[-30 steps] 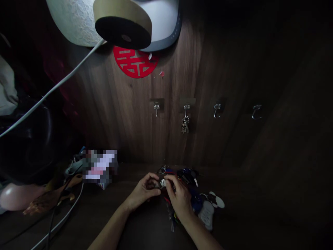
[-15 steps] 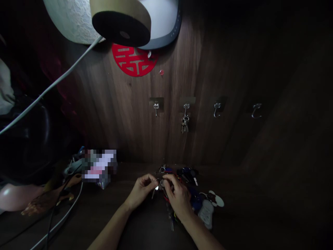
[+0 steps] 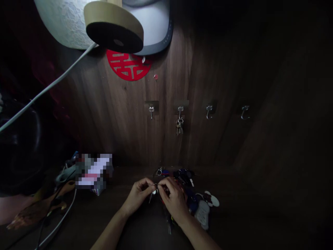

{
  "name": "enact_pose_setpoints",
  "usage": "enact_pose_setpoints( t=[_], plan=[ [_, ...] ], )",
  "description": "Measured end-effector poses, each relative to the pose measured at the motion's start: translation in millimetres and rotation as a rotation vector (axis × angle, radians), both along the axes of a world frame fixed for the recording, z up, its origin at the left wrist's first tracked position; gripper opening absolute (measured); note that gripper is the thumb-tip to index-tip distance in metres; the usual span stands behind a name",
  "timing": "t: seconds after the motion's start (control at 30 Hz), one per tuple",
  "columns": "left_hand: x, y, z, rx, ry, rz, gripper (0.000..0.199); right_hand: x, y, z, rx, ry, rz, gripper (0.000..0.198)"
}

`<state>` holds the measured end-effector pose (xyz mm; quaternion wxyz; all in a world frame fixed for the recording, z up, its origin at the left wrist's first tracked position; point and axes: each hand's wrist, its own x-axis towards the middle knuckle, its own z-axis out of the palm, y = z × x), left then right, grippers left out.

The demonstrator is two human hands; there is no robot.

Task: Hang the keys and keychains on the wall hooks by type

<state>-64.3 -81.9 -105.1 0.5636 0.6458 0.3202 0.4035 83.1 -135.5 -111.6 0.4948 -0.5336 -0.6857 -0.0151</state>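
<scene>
My left hand (image 3: 139,194) pinches a small bunch of keys (image 3: 154,192), whose shiny metal dangles below the fingertips. Thumb and finger of my right hand (image 3: 173,198) close on the same bunch, seemingly at its ring, which the fingers mostly cover. Both hands meet low in the view, over a dark wooden surface. Behind and under my right hand lies a pile of keys and fobs, with a grey fob (image 3: 202,214), a white tag (image 3: 214,200) and a dark blue piece (image 3: 192,202). A loose key ring (image 3: 159,171) lies just beyond my fingers.
Metal hooks line the wooden wall; one holds a key bunch (image 3: 179,127). Above are a red paper cutout (image 3: 130,69), a cap (image 3: 158,38) and a round lamp-like object (image 3: 114,29) with a white cable (image 3: 54,83). A blurred-out box (image 3: 96,172) and cables lie left.
My fingertips have drawn closer together on the keys, the right hand now pinching near the left. The whole view has shifted slightly, with the wall items lower and further left.
</scene>
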Motion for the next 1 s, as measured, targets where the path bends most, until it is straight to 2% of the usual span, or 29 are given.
enact_pose_setpoints(
  t=[0.27, 0.43, 0.7, 0.8, 0.93, 1.0],
  plan=[
    [-3, 8, -5.2, -0.049, -0.007, 0.047, 0.035, 3, -2, 2, -0.008, -0.006, -0.036, 0.015],
    [-6, 15, -12.2, -0.067, 0.037, 0.107, 0.037, 13, -2, 16, 0.024, 0.024, -0.060, 0.015],
    [-5, 18, -15.0, -0.104, 0.093, 0.075, 0.041, 57, 5, 70, 0.125, 0.158, -0.122, 0.015],
    [-4, 19, -14.2, -0.102, 0.099, 0.068, 0.043, 76, 14, 95, 0.124, 0.257, -0.141, 0.014],
    [-4, 20, -16.2, -0.098, 0.095, 0.060, 0.044, 95, 31, 129, 0.210, 0.301, -0.182, 0.015],
    [-4, 22, -18.7, -0.088, 0.098, 0.063, 0.044, 102, 40, 144, 0.241, 0.324, -0.154, 0.014]
  ],
)
